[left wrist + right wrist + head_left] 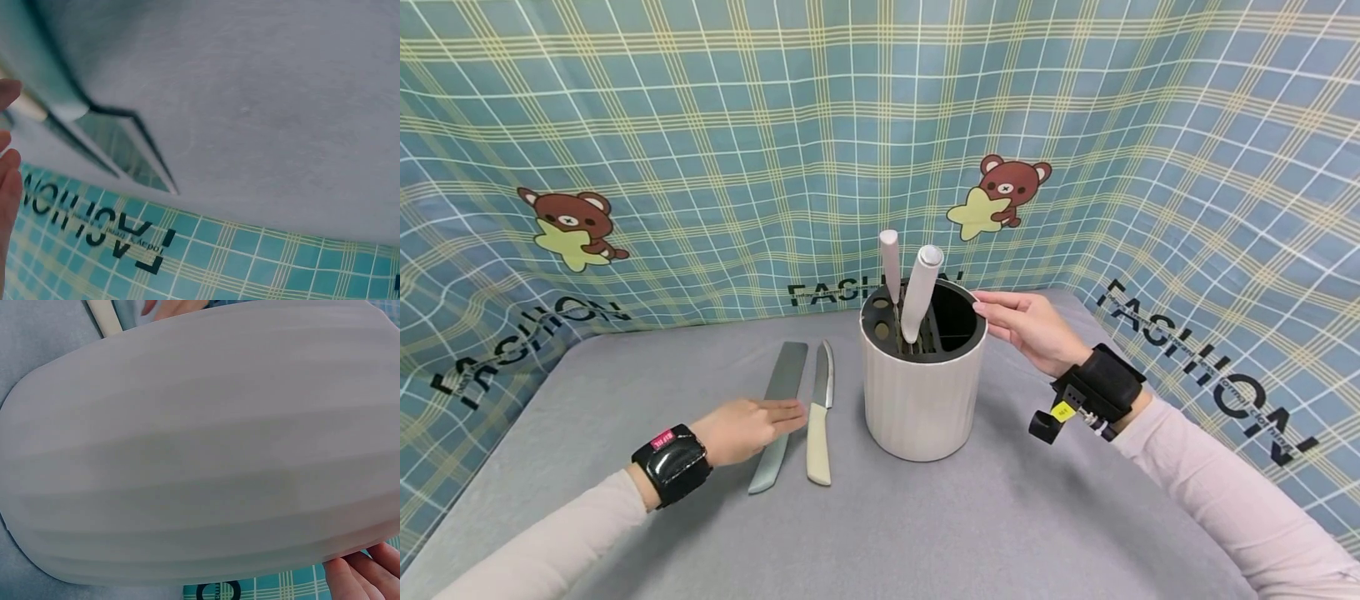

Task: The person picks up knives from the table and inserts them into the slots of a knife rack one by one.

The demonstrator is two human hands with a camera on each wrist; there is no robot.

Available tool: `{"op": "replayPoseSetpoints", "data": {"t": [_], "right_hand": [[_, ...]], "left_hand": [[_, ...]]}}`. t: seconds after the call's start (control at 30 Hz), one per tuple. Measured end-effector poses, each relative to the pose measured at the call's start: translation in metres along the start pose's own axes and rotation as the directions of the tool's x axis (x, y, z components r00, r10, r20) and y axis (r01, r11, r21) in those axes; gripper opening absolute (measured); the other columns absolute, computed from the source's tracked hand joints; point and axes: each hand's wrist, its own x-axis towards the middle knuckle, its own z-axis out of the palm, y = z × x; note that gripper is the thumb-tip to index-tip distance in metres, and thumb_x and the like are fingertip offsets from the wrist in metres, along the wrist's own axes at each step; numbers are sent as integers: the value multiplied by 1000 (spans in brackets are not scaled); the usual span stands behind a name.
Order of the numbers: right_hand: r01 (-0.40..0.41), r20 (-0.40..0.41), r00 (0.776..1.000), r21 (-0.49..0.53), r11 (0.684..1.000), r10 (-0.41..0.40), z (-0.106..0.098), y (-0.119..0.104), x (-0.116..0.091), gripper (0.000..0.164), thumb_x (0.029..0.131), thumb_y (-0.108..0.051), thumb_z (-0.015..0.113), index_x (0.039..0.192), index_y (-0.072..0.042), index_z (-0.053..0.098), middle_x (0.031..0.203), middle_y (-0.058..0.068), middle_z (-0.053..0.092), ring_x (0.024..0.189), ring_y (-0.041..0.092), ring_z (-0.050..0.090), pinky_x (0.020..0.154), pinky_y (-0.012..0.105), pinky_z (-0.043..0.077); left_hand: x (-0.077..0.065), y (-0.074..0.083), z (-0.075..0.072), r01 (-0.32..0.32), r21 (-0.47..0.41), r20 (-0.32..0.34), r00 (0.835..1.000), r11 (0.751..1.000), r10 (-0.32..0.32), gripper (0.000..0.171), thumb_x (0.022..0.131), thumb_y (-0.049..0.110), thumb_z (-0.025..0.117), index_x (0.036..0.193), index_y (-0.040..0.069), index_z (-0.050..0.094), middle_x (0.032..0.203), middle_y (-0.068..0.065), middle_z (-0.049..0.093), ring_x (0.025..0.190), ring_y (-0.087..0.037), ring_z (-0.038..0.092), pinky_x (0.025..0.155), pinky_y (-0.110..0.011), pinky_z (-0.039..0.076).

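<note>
A white ribbed knife holder [921, 408] with a black slotted top stands right of the middle of the table. Two white-handled utensils [921, 292] stick up from its slots. Against its right side, just below the rim, the fingertips of my right hand [1033, 329] rest with fingers fairly straight. A broad-bladed knife with a grey-green handle [767, 468] lies to the left. My left hand [748, 429] hovers over its middle, fingers extended, hiding part of it. Right beside that lies a narrower knife with a cream handle [818, 446], its blade pointing to the back.
A grey cloth [925, 533] covers the table. Behind and on both sides hangs a blue-green plaid curtain [737, 167] with bear prints and lettering, close behind the knife holder. Both wrists wear black straps [672, 467].
</note>
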Motion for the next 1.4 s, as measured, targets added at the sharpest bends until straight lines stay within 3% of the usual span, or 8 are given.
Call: {"op": "replayPoseSetpoints", "data": {"t": [0.13, 0.23, 0.33, 0.6, 0.83, 1.17, 1.4], "right_hand": [[-8, 3, 1000, -15, 1000, 9, 0, -1, 0, 56, 101, -9, 52, 146, 14, 28, 156, 21, 28, 125, 3, 50, 107, 21, 47], [-14, 9, 1000, -22, 1000, 14, 1, -3, -1, 56, 101, -9, 51, 147, 13, 27, 157, 23, 22, 141, 19, 36, 109, 22, 45], [-16, 14, 1000, -29, 999, 16, 1, -3, -1, 55, 102, -9, 50, 147, 13, 27, 158, 23, 21, 146, 30, 23, 110, 22, 44], [-16, 10, 1000, -27, 1000, 16, 2, -5, -1, 55, 102, -8, 50, 146, 14, 26, 158, 23, 20, 146, 32, 21, 110, 22, 45], [-18, 4, 1000, -30, 999, 18, 1, -4, -1, 55, 102, -8, 50, 146, 14, 27, 158, 23, 21, 146, 31, 21, 109, 22, 46], [-14, 10, 1000, -45, 999, 14, 1, -3, -1, 54, 102, -10, 50, 146, 13, 28, 157, 23, 22, 146, 31, 23, 109, 22, 46], [-15, 9, 1000, -43, 999, 16, 1, -3, -2, 55, 102, -10, 50, 146, 13, 28, 158, 23, 22, 145, 31, 23, 109, 22, 45]], "left_hand": [[-2, 4, 4, -61, 50, 19, 998, 997, 60, 47, 77, -5, 74, 122, 3, 67, 124, -12, 66, 116, -23, 62, 78, -30, 62], [-3, 4, 5, -80, 75, 39, 996, 994, 77, 43, 78, -3, 75, 120, 5, 68, 122, -10, 67, 115, -22, 63, 81, -30, 62], [-3, 5, 6, -104, 88, 64, 993, 991, 98, 39, 79, -2, 75, 117, 6, 70, 121, -8, 68, 114, -21, 64, 83, -30, 61], [-5, 5, 10, -157, 103, 48, 987, 982, 153, 34, 78, -1, 75, 110, 8, 73, 116, -7, 69, 108, -19, 66, 83, -28, 61], [-5, 3, 13, -133, 10, 50, 990, 991, 132, 31, 80, -3, 73, 110, 8, 73, 117, -9, 69, 110, -20, 66, 80, -28, 62], [-2, 1, 14, -111, -80, -22, 994, 991, 110, 42, 72, -3, 77, 112, 7, 71, 118, -9, 69, 110, -20, 66, 76, -28, 63], [-1, 0, 7, -67, -202, -154, 987, 977, 36, 43, 68, -5, 74, 110, 6, 72, 117, -9, 70, 108, -21, 67, 77, -30, 63]]}}
